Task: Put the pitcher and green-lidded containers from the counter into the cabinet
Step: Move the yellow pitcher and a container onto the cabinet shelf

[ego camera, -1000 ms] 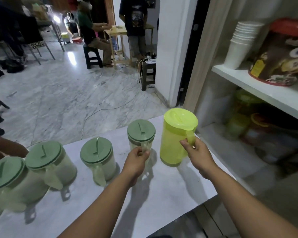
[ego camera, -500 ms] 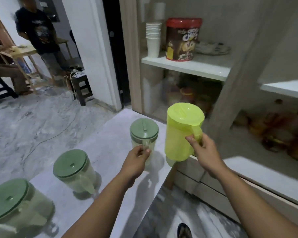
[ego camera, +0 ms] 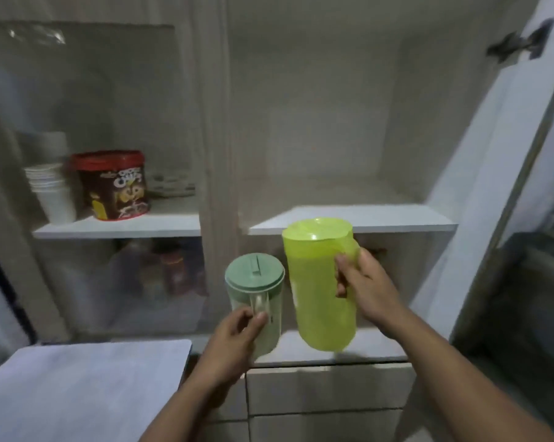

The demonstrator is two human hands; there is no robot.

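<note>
Yellow-green pitcher [ego camera: 322, 282] tilted in right hand [ego camera: 366, 283], held by handle; green-lidded container [ego camera: 253, 298] gripped in left hand [ego camera: 237, 330], both near cabinet shelf [ego camera: 396, 218]. Could bump shelf edge and slip.

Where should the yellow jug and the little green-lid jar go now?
Probably forward onto the bare white shelf just behind them. The right hand holds the yellow jug in the air, the left hand holds the green-lid jar, and the cabinet door stands open.
</note>
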